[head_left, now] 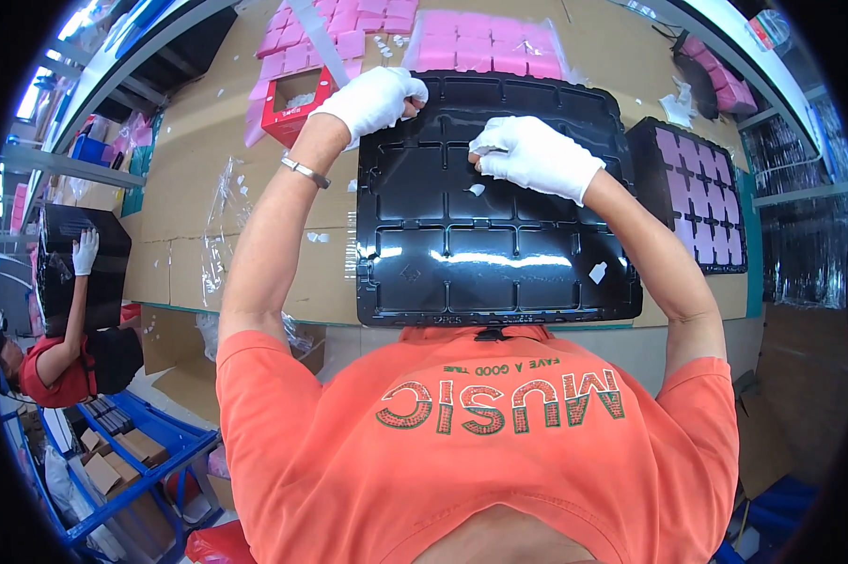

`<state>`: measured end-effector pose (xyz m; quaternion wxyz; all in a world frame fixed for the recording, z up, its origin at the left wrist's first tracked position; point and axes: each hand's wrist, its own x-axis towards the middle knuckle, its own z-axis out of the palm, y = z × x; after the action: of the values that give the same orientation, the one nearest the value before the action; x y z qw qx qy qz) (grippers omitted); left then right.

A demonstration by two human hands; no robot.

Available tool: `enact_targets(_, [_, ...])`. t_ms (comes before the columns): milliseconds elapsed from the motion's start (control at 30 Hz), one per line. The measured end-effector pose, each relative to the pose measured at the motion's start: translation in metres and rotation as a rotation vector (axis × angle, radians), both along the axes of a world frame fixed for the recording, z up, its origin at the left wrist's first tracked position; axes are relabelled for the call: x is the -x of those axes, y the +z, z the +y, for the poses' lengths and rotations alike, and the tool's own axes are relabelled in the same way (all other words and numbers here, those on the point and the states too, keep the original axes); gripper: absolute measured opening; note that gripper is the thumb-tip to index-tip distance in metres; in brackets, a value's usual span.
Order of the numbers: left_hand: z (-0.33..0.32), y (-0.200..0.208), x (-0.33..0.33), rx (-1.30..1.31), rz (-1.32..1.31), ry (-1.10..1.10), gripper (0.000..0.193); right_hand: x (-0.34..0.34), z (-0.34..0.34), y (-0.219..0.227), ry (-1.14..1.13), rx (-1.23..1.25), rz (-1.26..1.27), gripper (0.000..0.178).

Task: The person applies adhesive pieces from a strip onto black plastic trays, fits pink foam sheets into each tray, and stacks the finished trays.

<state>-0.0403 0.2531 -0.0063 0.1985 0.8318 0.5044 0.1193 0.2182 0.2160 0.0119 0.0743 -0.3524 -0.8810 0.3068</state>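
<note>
We judge the black tray (499, 209) unfinished, 2 white scraps (597, 273) lying on it, left hand (372, 100) at its far-left corner, right hand (539, 160) above, whether grasping anything we cannot tell.

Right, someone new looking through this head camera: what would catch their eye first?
Probably the large glossy black tray in the middle, with the white-gloved left hand at its far left corner and the white-gloved right hand over its far half. Next might come the pink pieces in rows to its right, and the open red box beside the left hand.
</note>
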Motion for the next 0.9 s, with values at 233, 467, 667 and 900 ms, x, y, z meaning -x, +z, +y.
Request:
enact_targets(233, [-0.002, -0.013, -0.002, -0.266, 0.306, -0.060, 0.017, -0.004, -0.002, -0.010, 0.035, -0.084, 0.015, 0.023])
enact_targets(467, [-0.028, -0.025, 0.005, -0.456, 0.130, 0.017, 0.024, 0.007, -0.035, -0.002, 0.120, -0.332, -0.140, 0.021])
enact_targets(667, [-0.042, -0.025, 0.012, -0.208, -0.757, 0.507, 0.012, -0.032, -0.031, -0.015, 0.105, -0.419, 0.133, 0.015])
enact_targets(900, [-0.118, -0.013, 0.037, 0.126, -1.189, 0.517, 0.026, -0.133, -0.086, 0.052, -0.737, 0.587, 0.198, 0.023])
